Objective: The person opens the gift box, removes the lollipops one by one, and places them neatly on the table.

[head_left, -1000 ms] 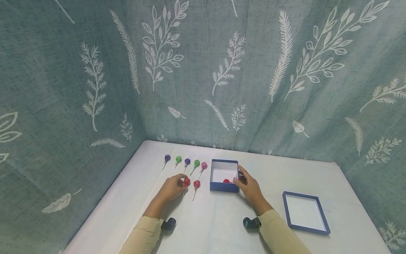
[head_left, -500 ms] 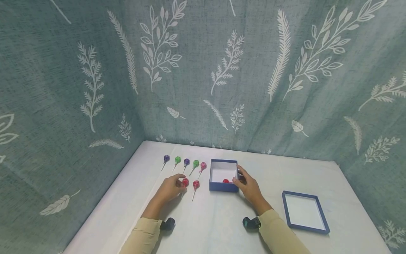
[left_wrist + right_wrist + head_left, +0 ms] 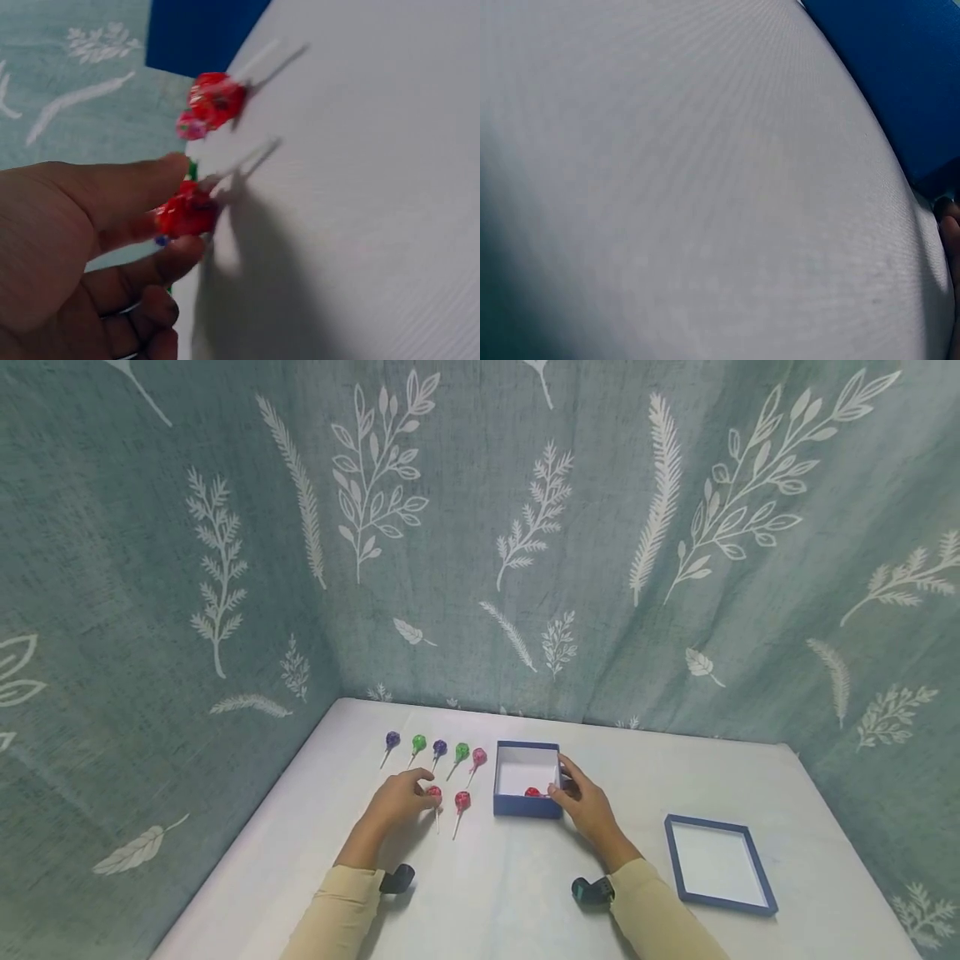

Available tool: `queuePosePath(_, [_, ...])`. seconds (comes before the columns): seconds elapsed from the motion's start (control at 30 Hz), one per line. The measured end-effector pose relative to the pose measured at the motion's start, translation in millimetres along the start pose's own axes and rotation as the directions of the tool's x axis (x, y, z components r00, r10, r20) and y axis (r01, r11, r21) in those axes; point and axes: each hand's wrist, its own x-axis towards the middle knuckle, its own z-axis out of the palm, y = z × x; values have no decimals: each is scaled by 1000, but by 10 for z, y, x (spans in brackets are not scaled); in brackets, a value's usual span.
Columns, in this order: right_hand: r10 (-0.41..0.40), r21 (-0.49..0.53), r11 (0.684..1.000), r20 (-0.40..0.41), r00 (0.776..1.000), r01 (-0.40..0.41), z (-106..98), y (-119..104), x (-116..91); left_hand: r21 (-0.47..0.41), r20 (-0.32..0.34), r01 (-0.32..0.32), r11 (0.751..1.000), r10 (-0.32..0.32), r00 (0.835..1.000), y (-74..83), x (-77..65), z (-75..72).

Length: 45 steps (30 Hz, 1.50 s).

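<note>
Lollipop, round, red-wrapped [image 3: 187, 213], is pinched by the left hand [image 3: 396, 802] on the left-edge side of the desk [image 3: 487, 893]; lifting should be gentle; the square blue cardboard box [image 3: 527, 807] is steadied in the grip of the right hand [image 3: 588, 807].

I see a red lollipop [image 3: 434, 793] in the left hand [image 3: 397, 798] and a second red lollipop [image 3: 462, 800] just right of it. Beyond that hand I count two purple lollipops [image 3: 439, 747], two green lollipops [image 3: 462, 750] and a pink lollipop [image 3: 479, 757], on white sticks [image 3: 457, 824]. By the right hand [image 3: 588, 807] I have a blue box [image 3: 527, 807], white inside; further right, a blue-edged white lid [image 3: 673, 857]. The worktop [image 3: 510, 893] reads white, both sleeves [image 3: 347, 893] beige, the curtain [image 3: 457, 527] grey-teal with white leaf sprigs.
</note>
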Motion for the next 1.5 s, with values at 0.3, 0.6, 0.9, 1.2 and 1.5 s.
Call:
queuePosePath(0.3, [-16,5,1000,-1,1000,16,14,-27,-1,-3,48,-33,999,34,998,40,-7,42])
queuePosePath(0.6, [-24,1,1000,1,1000,24,12,-31,-4,5,55,-17,1000,16,998,26,-11,32])
queuePosePath(0.9, [-24,-6,1000,3,1000,24,6,1,-2,39,22,-56,998,55,998,219,51,-118])
queuePosePath(1.2, [-21,4,1000,5,1000,21,17,7,-12,-41,77,-163,986,166,983,661,171,6])
queuePosePath(1.5, [-34,-9,999,-13,999,34,22,4,-17,-38,18,-363,931,364,931,1020,257,215])
